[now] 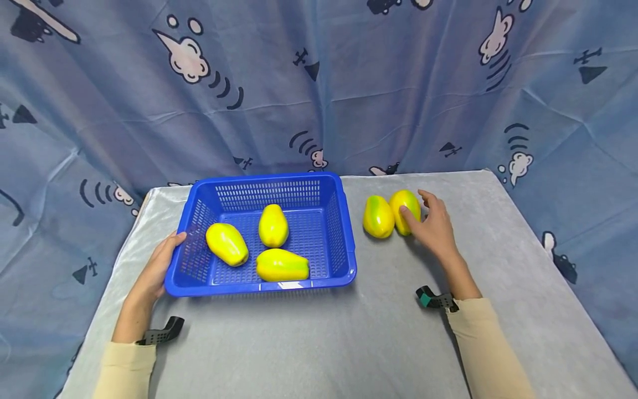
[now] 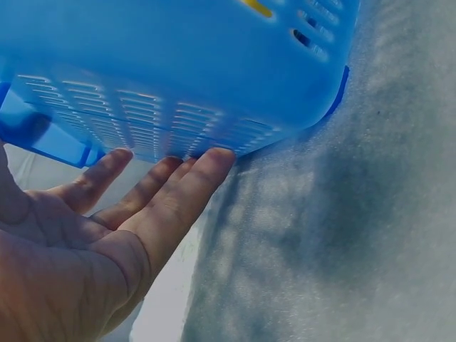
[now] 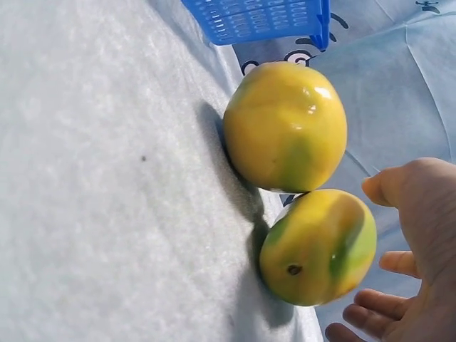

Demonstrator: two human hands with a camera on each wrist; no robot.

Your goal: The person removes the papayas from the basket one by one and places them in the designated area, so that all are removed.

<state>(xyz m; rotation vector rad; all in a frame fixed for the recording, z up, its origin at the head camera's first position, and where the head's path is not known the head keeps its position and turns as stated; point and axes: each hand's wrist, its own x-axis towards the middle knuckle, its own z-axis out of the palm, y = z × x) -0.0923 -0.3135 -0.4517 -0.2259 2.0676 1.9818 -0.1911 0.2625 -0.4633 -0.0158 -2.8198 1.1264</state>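
Observation:
A blue plastic basket [image 1: 261, 287] with slotted walls stands on the left of the table, holding three glossy yellow-green papayas, one of them [image 1: 273, 226] towards the back. My left hand [image 1: 155, 269] holds the basket's left side, thumb at the rim. In the left wrist view its fingers [image 2: 187, 196] reach against the slotted outer wall. Right of the basket, two more papayas lie side by side: a left one [image 1: 378, 217] and a right one [image 1: 405, 210]. My right hand [image 1: 435, 227] is spread beside the right papaya [image 3: 318, 247], thumb and fingers apart.
A pale grey cloth covers the table [image 1: 309, 343]. Behind it hangs a blue printed curtain [image 1: 369, 127], which also drapes along both sides. Each wrist wears a black strap, one of them [image 1: 437, 299] at the right sleeve.

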